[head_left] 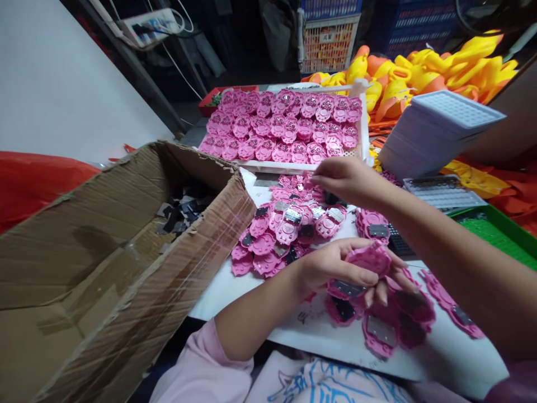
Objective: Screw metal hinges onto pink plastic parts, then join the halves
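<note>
My left hand (350, 268) is closed around a pink plastic piece (371, 258), thumb along its lower edge, above several pink pieces with metal or dark plates (381, 330) on the white table surface (319, 341). Farther forward, my right hand (338, 178) reaches over the back of a pink pile (289, 224). Its fingers are pinched together at small pink parts (293, 183); what they hold, if anything, is too small to tell. Behind the pile, a white-rimmed tray (364, 131) holds rows of pink pieces (277, 126).
An open cardboard box (138, 280) with dark scraps (184, 215) stands at left. To the right are stacked white trays (432, 129), a green tray (499, 235) and yellow and orange parts (419, 73). Crates (329, 42) stand behind.
</note>
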A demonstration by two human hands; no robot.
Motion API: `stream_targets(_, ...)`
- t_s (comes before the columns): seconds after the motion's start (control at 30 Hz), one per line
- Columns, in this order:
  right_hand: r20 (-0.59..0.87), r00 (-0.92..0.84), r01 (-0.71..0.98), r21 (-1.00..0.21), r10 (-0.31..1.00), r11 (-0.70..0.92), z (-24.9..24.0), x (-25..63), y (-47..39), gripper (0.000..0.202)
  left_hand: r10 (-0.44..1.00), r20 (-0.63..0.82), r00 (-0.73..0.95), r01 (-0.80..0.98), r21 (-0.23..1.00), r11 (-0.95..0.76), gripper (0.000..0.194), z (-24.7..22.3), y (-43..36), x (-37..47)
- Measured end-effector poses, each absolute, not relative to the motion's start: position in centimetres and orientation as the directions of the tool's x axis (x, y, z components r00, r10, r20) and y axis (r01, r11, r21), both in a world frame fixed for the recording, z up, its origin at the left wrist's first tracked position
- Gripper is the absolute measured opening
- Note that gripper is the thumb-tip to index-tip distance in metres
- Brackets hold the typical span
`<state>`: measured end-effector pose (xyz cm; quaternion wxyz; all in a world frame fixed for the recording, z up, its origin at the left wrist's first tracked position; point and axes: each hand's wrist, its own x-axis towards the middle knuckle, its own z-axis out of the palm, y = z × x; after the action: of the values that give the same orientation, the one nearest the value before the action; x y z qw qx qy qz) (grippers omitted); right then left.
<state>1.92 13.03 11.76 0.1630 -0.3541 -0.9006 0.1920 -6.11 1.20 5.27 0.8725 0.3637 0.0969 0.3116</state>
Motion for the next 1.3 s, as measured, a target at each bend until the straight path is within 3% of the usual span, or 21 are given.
stream_targets(0.03,0.178,-0.631,0.442,-0.717,0.755,0.538,12.0,3.4,12.2,0.023,0.655,0.049,0.754,-0.509,0.675,0.535,0.049,5.4,1.1,-6.0)
stream_targets(0.07,0.177,-0.571,0.288,-0.871,0.801,0.398,12.0,5.0,11.3,0.02,0.696,0.034,0.717,-0.544,0.652,0.529,0.048,5.6,1.0,-6.0)
stream_targets(0.1,0.155,-0.507,0.154,-0.951,0.848,0.266,11.9,6.4,10.4,0.018,0.736,0.014,0.677,-0.58,0.627,0.521,0.045,5.9,0.8,-5.9)
stream_targets(0.2,0.06,-0.369,-0.091,-0.995,0.927,0.028,10.8,10.1,7.9,0.017,0.836,-0.065,0.545,-0.674,0.558,0.483,0.039,6.5,0.4,-5.5)
stream_targets(0.3,0.0,-0.292,-0.146,-0.988,0.957,-0.045,9.2,12.2,5.9,0.015,0.905,-0.172,0.39,-0.71,0.569,0.414,0.039,6.9,0.3,-5.0)
stream_targets(0.4,0.008,-0.301,-0.081,-0.997,0.954,-0.018,7.7,12.9,4.5,0.013,0.918,-0.252,0.306,-0.664,0.635,0.396,0.039,6.9,0.2,-4.5)
stream_targets(0.57,0.015,-0.463,0.071,-0.996,0.886,0.054,6.3,13.1,3.2,0.014,0.901,-0.309,0.303,-0.597,0.676,0.432,0.041,6.3,0.0,-3.9)
stream_targets(0.7,0.056,-0.453,0.214,-0.962,0.89,0.169,5.7,12.8,2.6,0.014,0.901,-0.365,0.236,-0.58,0.691,0.432,0.043,6.0,0.0,-3.5)
stream_targets(0.83,0.279,-0.405,0.31,-0.854,0.871,0.418,5.9,12.4,2.1,0.011,0.893,-0.414,0.174,-0.59,0.682,0.431,0.047,5.9,0.2,-3.3)
stream_targets(1.0,0.518,-0.458,0.397,-0.608,0.722,0.688,5.6,12.4,1.7,0.013,0.888,-0.441,0.134,-0.602,0.675,0.426,0.042,5.7,0.5,-3.7)
stream_targets(1.2,0.548,-0.391,0.472,-0.57,0.739,0.673,4.9,12.5,2.1,0.003,0.846,-0.525,0.099,-0.625,0.628,0.463,0.045,5.6,0.9,-4.0)
stream_targets(1.3,0.574,-0.338,0.479,-0.577,0.745,0.662,5.2,12.6,2.3,0.005,0.825,-0.499,0.264,-0.644,0.546,0.536,0.045,5.5,1.2,-4.3)
